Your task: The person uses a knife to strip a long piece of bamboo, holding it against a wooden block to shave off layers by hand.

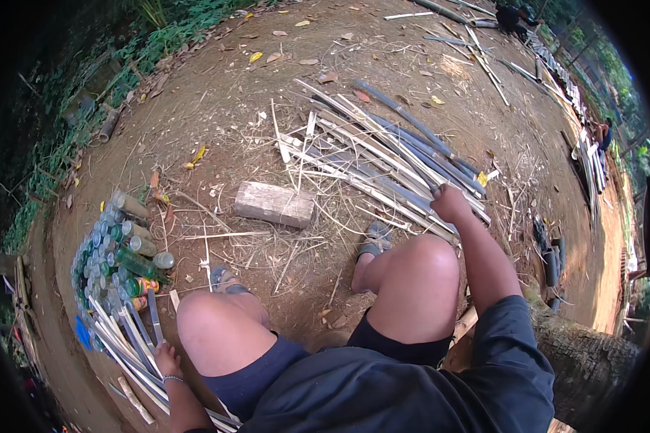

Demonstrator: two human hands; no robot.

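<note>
While the head camera looks down past two bent knees, the right hand (451, 204) is out at the near right edge of a spread of pale split strips (368, 155), bamboo by the look of them, lying on bare earth beyond the feet. Its fingers are curled in, close to closed, over the end of a dark, thin piece (435, 189); the knuckles cover the grip, so whether that is a tool or one more strip, I can't tell. Down at lower left, here's the left hand (167, 359), fingers bent around the lower end of a flat, grey, blade-like piece (154, 315) that points up and away, its held end lost inside the fist. Just beside it runs a second bundle of strips (126, 343), its near end slipping behind the left forearm and thigh. Beyond that, a crowd of glass bottles (126, 252) fades toward the dark fisheye rim, too tightly packed to sort one from another. In the middle sits a squared wooden block (274, 204), shavings all about it. Over on the right, a thick log (588, 346) is partly covered by the sleeve, and up top a dark-clothed person (513, 20) is cut by the rim, too small for detail.
</note>
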